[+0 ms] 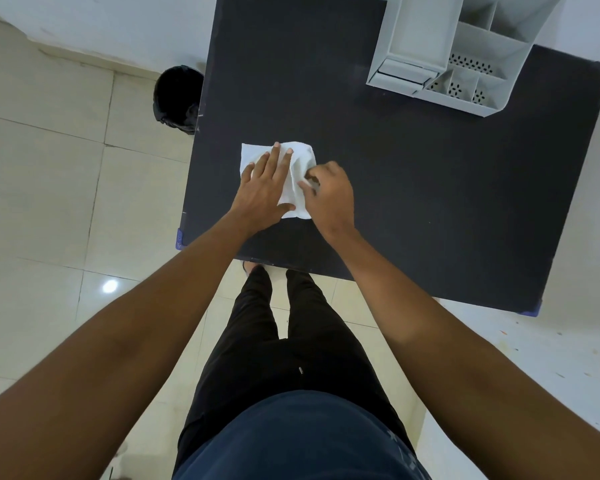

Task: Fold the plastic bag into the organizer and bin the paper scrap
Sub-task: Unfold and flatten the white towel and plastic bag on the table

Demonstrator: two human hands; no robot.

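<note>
Head view looks steeply down over a dark table [413, 188].

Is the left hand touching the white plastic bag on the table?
Touching. The head view shows the left hand lying flat on the plastic bag, fingers spread, pressing it onto the black table.

White plastic bag [302, 157] — black table [413, 188] — grey perforated organizer [492, 105].

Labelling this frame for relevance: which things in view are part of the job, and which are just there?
Job:
- white plastic bag, flat on the table
- left hand pressing it down
- right hand pinching its right edge
- grey organizer
- black bin on the floor

Just there:
- black table
- tiled floor
</note>
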